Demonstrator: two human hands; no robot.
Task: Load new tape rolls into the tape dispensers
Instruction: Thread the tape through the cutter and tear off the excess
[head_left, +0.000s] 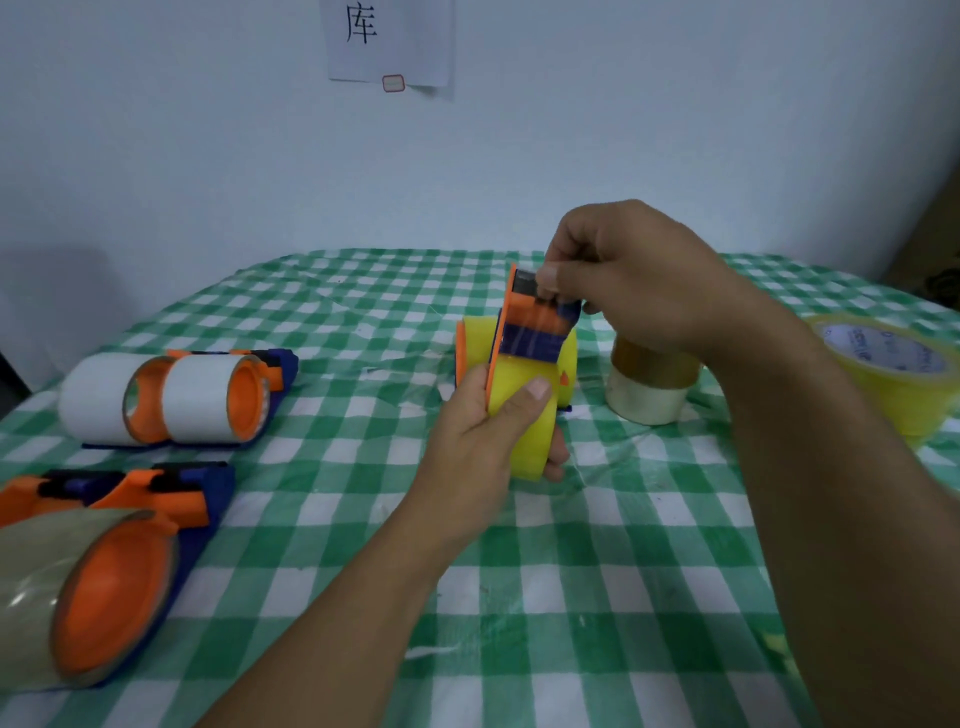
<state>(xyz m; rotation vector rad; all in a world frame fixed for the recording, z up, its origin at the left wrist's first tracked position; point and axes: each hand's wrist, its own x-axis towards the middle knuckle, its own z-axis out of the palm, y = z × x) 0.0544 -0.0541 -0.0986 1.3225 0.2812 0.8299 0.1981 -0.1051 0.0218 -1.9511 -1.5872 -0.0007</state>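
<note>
My left hand (483, 426) grips an orange and blue tape dispenser (530, 332) with yellow tape rolls (524, 405) loaded in it, held upright above the middle of the table. My right hand (623, 270) reaches over its top and pinches the tape end at the blue cutter part. A brown roll stacked on a pale roll (649, 379) stands just right of the dispenser. A loose yellow roll (893, 364) lies at the far right.
A dispenser with white rolls (176, 395) lies at the left. Another dispenser with clear tape (104, 571) lies at the near left corner. A green checked cloth (571, 597) covers the table. A paper sign (389, 41) hangs on the wall behind.
</note>
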